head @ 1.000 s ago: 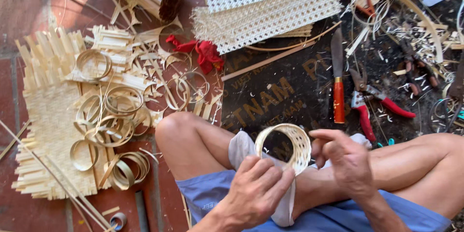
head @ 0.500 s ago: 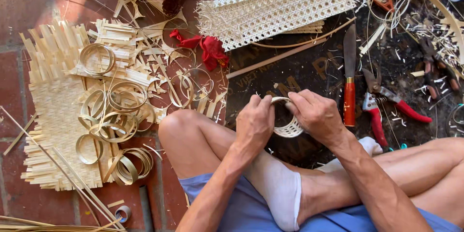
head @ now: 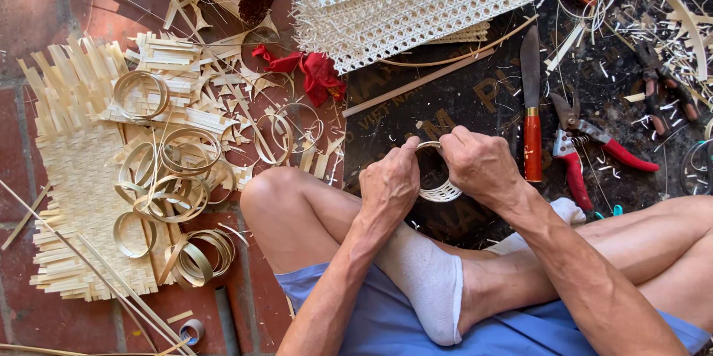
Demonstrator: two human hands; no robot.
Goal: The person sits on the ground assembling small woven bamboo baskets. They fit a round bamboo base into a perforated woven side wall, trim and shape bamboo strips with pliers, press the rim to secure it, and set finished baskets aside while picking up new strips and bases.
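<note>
— Hands?
— Left hand (head: 391,184) and right hand (head: 481,165) close together above crossed legs, both pinching one small woven ring (head: 438,181) between thumbs and fingertips, one hand on each side of it. Ring held on edge over the dark mat (head: 453,96), near its middle, just in front of the knees.

— Around them?
— Just right of the right hand, a knife with a red handle (head: 531,115) lying lengthwise on the mat; beyond it, red-handled pruning shears (head: 587,152). At the mat's far edge, pale sheets of open cane webbing (head: 416,7). On the brick floor (head: 44,0) to the left, a flat woven bamboo panel (head: 70,178) with loose coiled strips (head: 171,178) scattered on top, well apart from the hands. Red cloth (head: 316,70) crumpled between the panel and the mat's far left corner.
</note>
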